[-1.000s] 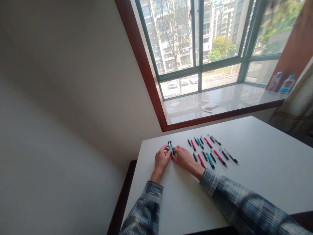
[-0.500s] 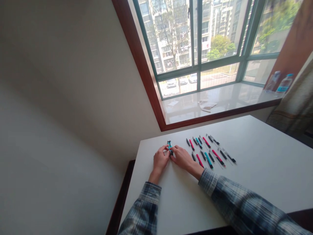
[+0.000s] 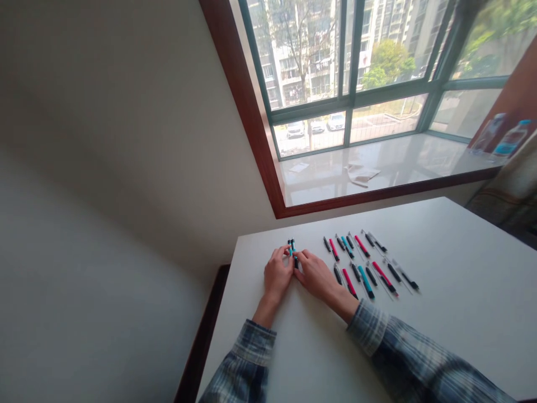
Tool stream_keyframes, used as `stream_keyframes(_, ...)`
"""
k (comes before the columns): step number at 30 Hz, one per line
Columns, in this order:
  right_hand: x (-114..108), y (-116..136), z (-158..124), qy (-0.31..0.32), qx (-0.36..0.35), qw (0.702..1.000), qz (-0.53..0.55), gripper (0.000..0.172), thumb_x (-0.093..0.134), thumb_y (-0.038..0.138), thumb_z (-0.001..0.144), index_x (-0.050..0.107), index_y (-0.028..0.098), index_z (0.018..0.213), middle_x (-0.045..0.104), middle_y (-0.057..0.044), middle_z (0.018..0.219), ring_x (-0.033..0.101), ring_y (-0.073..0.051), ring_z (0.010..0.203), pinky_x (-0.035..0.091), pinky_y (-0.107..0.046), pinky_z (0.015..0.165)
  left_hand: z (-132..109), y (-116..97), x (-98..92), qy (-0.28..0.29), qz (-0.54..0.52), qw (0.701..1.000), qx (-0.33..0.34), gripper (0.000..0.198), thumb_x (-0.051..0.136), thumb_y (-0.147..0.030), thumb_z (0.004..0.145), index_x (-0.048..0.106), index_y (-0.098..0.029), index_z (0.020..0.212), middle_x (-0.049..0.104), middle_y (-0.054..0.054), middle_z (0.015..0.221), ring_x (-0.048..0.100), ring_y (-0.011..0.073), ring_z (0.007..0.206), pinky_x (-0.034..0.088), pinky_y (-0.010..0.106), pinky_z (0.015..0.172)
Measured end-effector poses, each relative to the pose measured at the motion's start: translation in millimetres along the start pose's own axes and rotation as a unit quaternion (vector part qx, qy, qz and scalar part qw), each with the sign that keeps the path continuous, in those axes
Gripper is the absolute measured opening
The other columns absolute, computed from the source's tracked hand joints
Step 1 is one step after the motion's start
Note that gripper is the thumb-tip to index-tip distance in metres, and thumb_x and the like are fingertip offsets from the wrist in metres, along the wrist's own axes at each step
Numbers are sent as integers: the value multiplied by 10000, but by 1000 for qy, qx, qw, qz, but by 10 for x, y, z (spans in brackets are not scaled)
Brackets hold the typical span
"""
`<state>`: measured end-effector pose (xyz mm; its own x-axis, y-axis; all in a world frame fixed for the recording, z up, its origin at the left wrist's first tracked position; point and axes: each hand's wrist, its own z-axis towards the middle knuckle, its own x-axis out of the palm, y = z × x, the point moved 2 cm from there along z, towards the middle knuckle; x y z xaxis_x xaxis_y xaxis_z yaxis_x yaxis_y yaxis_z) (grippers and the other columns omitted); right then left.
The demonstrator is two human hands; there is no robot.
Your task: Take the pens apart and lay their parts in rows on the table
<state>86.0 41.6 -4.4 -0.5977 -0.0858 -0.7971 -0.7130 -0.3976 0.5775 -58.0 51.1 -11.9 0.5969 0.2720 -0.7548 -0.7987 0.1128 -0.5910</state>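
A pair of teal-and-black pens [image 3: 292, 246] lies side by side near the table's far left corner, tops pointing away from me. My left hand [image 3: 278, 274] is closed around them from the left, thumb and fingertips against the barrels. From the other side, my right hand [image 3: 319, 278] grips their lower part with bent fingers. The fingers cover much of both barrels. To the right of my right hand, pen parts lie in two rough rows: red barrels [image 3: 384, 277], teal barrels [image 3: 366, 281], black grip pieces [image 3: 394, 272] and thin refills.
The white table [image 3: 302, 358] meets the wall by a window with a dark red wooden frame [image 3: 377, 193]. On the sill are a crumpled white sheet [image 3: 361, 174] and plastic bottles [image 3: 512, 139]. A curtain [image 3: 489, 193] hangs at the right.
The camera view has shifted slightly. The two pens now look more closely aligned between my fingers. Both hands stay around them, and the rows of parts lie as before.
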Motion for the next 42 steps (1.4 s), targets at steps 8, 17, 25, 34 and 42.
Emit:
stream_keyframes(8, -106, -59, 203, 28, 16, 999, 18, 288, 599, 217, 970, 609, 202, 1258, 672, -95, 1168, 661, -249, 1055, 496, -309, 889, 228, -19, -48, 4, -21, 1000, -13, 307, 576, -268, 943, 689, -274, 1228, 729, 12, 1123, 604, 137, 681, 522, 274, 755)
stream_keyframes(17, -76, 24, 308, 14, -2, 1000, -7, 302, 628, 180, 960, 587, 199, 1259, 675, -106, 1139, 665, -268, 1007, 552, -364, 882, 369, 69, -35, 11, -56, 997, -53, 335, 533, -246, 937, 674, -252, 1241, 750, 33, 1128, 645, 152, 705, 551, 295, 767)
stream_keyframes(25, 10, 23, 429, 29, -2, 999, -14, 431, 665, 202, 949, 546, 173, 1362, 658, -123, 1192, 658, -286, 1042, 555, -407, 923, 477, 158, 14, -1, -37, 998, -44, 293, 529, -232, 943, 679, -257, 1194, 739, 39, 1156, 661, 177, 771, 541, 320, 827)
stream_keyframes(34, 31, 34, 458, 31, -2, 999, -4, 399, 650, 203, 957, 551, 203, 1344, 660, -105, 1196, 660, -265, 1052, 543, -387, 948, 487, 206, 31, 13, -19, 999, -43, 313, 546, -219, 927, 678, -281, 1204, 742, 19, 1163, 646, 190, 778, 531, 324, 812)
stream_keyframes(42, -490, -305, 399, -14, 14, 999, 40, 279, 538, 273, 1026, 665, 252, 1274, 720, -69, 1180, 698, -221, 1009, 529, -312, 849, 418, 147, 3, 18, -15, 999, -27, 331, 539, -208, 928, 682, -280, 1218, 739, 15, 1144, 656, 182, 802, 523, 296, 833)
